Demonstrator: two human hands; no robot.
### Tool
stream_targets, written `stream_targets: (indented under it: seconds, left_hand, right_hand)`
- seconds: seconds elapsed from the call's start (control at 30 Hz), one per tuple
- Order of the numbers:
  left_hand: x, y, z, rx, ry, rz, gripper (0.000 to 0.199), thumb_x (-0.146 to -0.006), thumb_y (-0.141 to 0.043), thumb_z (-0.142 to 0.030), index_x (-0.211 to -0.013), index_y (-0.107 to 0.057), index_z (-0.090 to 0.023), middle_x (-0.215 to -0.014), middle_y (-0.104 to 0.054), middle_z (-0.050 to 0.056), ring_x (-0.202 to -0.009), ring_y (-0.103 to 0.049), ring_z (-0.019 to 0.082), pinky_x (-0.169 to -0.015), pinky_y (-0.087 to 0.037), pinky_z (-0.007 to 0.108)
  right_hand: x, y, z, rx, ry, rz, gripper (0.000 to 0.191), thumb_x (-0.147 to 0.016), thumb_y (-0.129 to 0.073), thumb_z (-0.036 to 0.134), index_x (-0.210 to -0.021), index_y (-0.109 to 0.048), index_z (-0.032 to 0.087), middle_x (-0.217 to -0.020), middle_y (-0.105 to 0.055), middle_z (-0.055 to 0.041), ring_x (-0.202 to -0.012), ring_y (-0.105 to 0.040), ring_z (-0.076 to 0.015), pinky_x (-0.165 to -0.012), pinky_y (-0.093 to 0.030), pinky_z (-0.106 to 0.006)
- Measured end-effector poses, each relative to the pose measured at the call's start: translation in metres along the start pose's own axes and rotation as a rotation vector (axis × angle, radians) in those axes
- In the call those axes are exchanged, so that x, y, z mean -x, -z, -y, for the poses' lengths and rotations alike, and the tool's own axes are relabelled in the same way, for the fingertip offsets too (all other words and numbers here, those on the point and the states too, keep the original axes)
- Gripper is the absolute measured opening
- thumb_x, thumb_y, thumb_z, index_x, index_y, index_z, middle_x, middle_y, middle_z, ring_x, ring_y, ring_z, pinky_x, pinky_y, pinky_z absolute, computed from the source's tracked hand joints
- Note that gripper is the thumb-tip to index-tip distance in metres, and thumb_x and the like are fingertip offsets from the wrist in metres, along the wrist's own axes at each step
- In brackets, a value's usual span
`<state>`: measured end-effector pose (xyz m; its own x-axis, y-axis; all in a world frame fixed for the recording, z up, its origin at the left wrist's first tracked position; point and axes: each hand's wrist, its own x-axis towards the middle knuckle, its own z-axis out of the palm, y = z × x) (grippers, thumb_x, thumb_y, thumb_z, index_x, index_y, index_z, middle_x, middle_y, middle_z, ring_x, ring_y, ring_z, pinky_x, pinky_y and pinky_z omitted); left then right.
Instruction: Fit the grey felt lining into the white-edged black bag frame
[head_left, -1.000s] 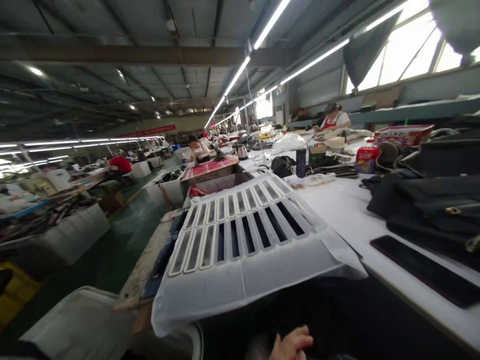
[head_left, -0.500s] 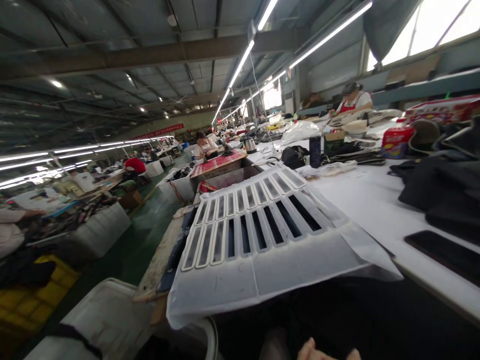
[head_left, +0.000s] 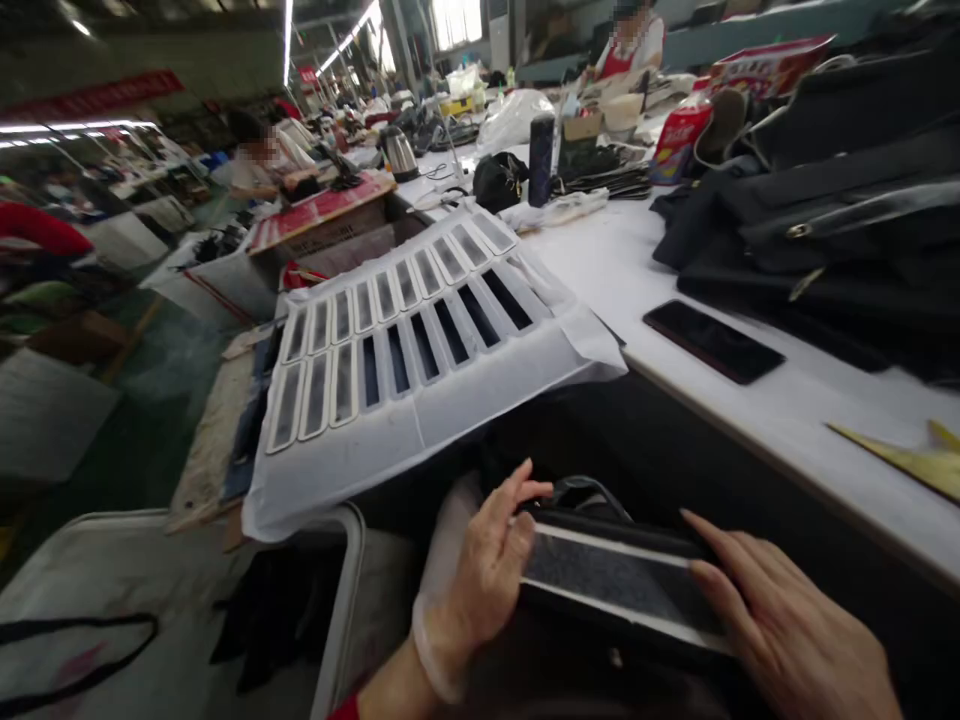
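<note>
In front of me lies a black piece that looks like a bag (head_left: pixel 555 615), partly lost in shadow. Along its top runs a dark strip with white edges (head_left: pixel 615 572). My left hand (head_left: pixel 487 570) grips its left end, thumb at the strip, fingers bent over the far edge. At the right end my right hand (head_left: pixel 787 610) holds on, thumb on the strip and fingers along the back. A dark loop (head_left: pixel 592 490) rises behind the piece. Beyond the hands, similar white-rimmed strips (head_left: pixel 315 395) lie in rows on a pale sheet (head_left: pixel 442 410) that also has dark slots.
To the right, a white table (head_left: pixel 600 270) bears a phone (head_left: pixel 712 340), black bags (head_left: pixel 810 220) and yellow scissor-like pieces (head_left: pixel 892 455). A pale bin (head_left: pixel 352 570) with black material stands at lower left. Another person (head_left: pixel 634 45) sits at the far table.
My view has tipped down and turned right. Both hands have come fully into sight, holding the black piece with the strip. The sheet of strips looks unchanged.
</note>
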<state>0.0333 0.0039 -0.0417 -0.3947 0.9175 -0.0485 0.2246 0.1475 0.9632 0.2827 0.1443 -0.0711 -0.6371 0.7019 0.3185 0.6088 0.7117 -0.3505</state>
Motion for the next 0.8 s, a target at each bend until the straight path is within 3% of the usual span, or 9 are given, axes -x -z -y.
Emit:
stream_targets:
  seconds: [0.13,0.23,0.33,0.43,0.67,0.8]
  left_hand:
    - [0.014,0.018,0.009,0.385,0.116,0.064,0.058,-0.090,-0.048,-0.027,-0.147,-0.037,-0.028,-0.150,-0.046,0.003,-0.140,-0.037,0.024,-0.117,-0.027,0.042]
    - [0.024,0.031,0.016,0.358,0.095,0.131,0.070,-0.077,-0.061,-0.022,-0.145,-0.044,-0.024,-0.151,-0.044,0.006,-0.142,-0.034,0.029,-0.119,-0.024,0.045]
    - [0.029,0.038,0.015,0.207,0.084,0.156,0.071,-0.076,-0.066,-0.020,-0.144,-0.046,-0.023,-0.151,-0.045,0.007,-0.141,-0.036,0.030,-0.120,-0.022,0.046]
    - [0.028,0.038,0.011,0.143,0.098,0.165,0.071,-0.077,-0.066,-0.019,-0.144,-0.044,-0.027,-0.151,-0.045,0.005,-0.140,-0.038,0.028,-0.119,-0.024,0.045]
    - [0.029,0.022,0.016,0.228,0.118,0.135,0.067,-0.084,-0.061,-0.027,-0.146,-0.037,-0.029,-0.152,-0.041,0.004,-0.136,-0.042,0.028,-0.117,-0.028,0.042]
    - [0.032,0.017,0.023,0.250,0.123,0.091,0.063,-0.087,-0.058,-0.030,-0.146,-0.036,-0.031,-0.152,-0.040,0.003,-0.133,-0.045,0.027,-0.113,-0.034,0.038]
  right_hand:
    - [-0.001,0.005,0.009,0.131,0.084,0.000,0.051,-0.101,-0.029,0.052,-0.118,-0.063,0.018,-0.098,-0.070,-0.0064,-0.089,-0.066,-0.0226,-0.076,-0.048,-0.034]
    - [-0.004,0.004,0.011,0.152,0.072,-0.017,0.051,-0.102,-0.028,0.052,-0.114,-0.064,0.019,-0.098,-0.070,-0.0059,-0.089,-0.066,-0.0219,-0.074,-0.049,-0.033]
    - [-0.004,0.005,0.012,0.158,0.059,-0.019,0.050,-0.102,-0.028,0.052,-0.112,-0.065,0.019,-0.097,-0.070,-0.0053,-0.090,-0.067,-0.0211,-0.073,-0.050,-0.032]
    - [-0.004,0.006,0.014,0.155,0.055,-0.027,0.050,-0.102,-0.029,0.051,-0.111,-0.066,0.019,-0.095,-0.070,-0.0051,-0.087,-0.067,-0.0204,-0.072,-0.050,-0.031]
    - [-0.007,0.008,0.020,0.078,-0.005,0.001,0.052,-0.101,-0.030,0.054,-0.111,-0.067,0.018,-0.096,-0.071,-0.0069,-0.088,-0.066,-0.0222,-0.074,-0.050,-0.033]
    - [-0.009,0.008,0.018,-0.069,-0.117,0.045,0.052,-0.099,-0.035,0.057,-0.111,-0.068,0.019,-0.098,-0.071,-0.0071,-0.091,-0.065,-0.0241,-0.078,-0.048,-0.036]
